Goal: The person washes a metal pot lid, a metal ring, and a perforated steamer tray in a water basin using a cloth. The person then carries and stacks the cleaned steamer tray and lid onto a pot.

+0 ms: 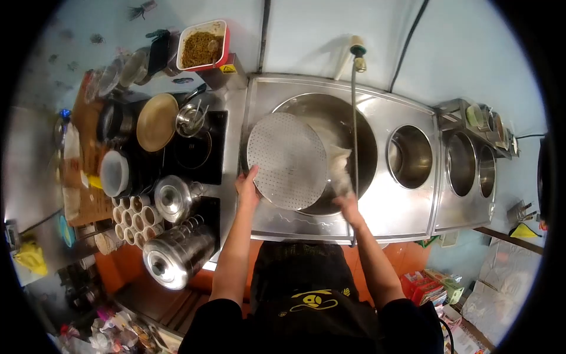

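Observation:
My left hand (pixel 247 187) grips the lower left edge of a round, perforated metal plate (pixel 287 161), thumb on its face. The plate is tilted over the left part of a large round sink basin (pixel 368 144) and hides part of it. Over the basin's front right rim is my right hand (pixel 348 206), blurred by motion. Its fingers are closed around the lower end of a whitish, cloth-like piece (pixel 338 162), which stretches up into the basin; its exact kind is unclear.
A hose (pixel 354 118) hangs from the wall tap (pixel 358 52) across the basin. Smaller round wells (pixel 410 157) are set in the steel counter (pixel 380 221) at right. Lidded metal pots (pixel 177 256), stacked cups (pixel 137 221) and a food tub (pixel 203 47) stand left.

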`<action>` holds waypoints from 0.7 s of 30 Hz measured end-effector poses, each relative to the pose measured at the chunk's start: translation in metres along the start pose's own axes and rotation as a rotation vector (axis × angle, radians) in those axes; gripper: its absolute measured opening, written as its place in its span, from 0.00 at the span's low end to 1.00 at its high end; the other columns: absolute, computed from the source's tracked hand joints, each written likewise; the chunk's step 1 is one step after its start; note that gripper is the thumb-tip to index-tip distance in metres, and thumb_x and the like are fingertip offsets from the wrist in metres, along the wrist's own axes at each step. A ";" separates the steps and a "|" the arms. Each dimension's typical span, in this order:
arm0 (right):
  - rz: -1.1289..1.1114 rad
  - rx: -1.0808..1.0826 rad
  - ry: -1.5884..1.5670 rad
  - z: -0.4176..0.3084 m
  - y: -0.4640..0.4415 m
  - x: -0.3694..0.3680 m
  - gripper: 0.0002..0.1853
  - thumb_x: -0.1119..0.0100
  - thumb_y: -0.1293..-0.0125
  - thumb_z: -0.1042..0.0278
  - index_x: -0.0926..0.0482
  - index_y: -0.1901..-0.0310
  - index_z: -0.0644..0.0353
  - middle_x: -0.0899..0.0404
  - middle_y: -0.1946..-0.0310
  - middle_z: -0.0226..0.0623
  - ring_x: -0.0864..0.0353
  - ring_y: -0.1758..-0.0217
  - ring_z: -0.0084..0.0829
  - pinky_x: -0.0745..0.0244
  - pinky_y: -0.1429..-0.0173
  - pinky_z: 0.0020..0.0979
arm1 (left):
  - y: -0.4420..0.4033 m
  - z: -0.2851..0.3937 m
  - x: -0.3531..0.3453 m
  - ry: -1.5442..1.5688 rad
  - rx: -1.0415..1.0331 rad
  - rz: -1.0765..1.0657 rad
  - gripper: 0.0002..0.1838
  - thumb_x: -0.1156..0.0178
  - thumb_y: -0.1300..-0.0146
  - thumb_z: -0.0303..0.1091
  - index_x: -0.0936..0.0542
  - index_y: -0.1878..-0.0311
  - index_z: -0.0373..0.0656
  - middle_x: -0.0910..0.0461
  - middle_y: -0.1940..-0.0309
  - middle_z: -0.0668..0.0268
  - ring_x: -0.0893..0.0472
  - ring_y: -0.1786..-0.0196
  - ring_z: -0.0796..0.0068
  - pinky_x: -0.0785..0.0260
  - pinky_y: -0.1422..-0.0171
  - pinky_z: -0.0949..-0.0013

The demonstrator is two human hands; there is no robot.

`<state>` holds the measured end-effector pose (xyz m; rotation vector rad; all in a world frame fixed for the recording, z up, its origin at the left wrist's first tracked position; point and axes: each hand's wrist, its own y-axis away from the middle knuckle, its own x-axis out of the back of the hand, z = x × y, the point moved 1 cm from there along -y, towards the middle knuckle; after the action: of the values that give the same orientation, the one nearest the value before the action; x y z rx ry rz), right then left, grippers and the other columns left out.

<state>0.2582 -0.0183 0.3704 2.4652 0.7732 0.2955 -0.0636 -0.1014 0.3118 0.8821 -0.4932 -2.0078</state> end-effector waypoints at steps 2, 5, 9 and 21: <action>-0.105 0.487 0.294 -0.037 -0.008 -0.065 0.39 0.45 0.33 0.50 0.44 0.24 0.58 0.47 0.24 0.50 0.48 0.22 0.45 0.51 0.23 0.47 | -0.015 -0.005 0.013 0.100 0.039 -0.014 0.27 0.34 0.33 0.47 0.25 0.43 0.34 0.18 0.48 0.56 0.17 0.50 0.62 0.22 0.44 0.58; -0.315 0.855 0.871 -0.042 -0.035 -0.149 0.44 0.48 0.32 0.39 0.47 0.21 0.52 0.61 0.18 0.46 0.65 0.15 0.49 0.72 0.18 0.57 | -0.030 -0.003 0.041 0.352 0.359 -0.337 0.35 0.47 0.29 0.61 0.27 0.36 0.38 0.21 0.43 0.55 0.19 0.44 0.59 0.24 0.39 0.55; -0.163 0.948 1.046 -0.027 -0.120 -0.205 0.38 0.55 0.29 0.38 0.45 0.21 0.42 0.58 0.18 0.38 0.63 0.16 0.52 0.73 0.20 0.64 | -0.031 -0.028 0.050 0.186 0.083 0.011 0.30 0.56 0.23 0.54 0.30 0.31 0.41 0.26 0.35 0.56 0.24 0.36 0.58 0.29 0.32 0.56; 0.091 0.666 0.907 -0.001 -0.083 -0.207 0.35 0.49 0.29 0.50 0.39 0.27 0.63 0.53 0.22 0.61 0.58 0.19 0.65 0.61 0.21 0.63 | -0.042 -0.008 0.030 -0.067 0.060 0.173 0.29 0.46 0.26 0.55 0.17 0.51 0.31 0.15 0.57 0.60 0.16 0.59 0.69 0.25 0.53 0.66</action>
<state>0.0507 -0.0810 0.3162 2.9490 1.2650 1.4589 -0.0924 -0.1041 0.2682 0.7829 -0.6482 -1.8767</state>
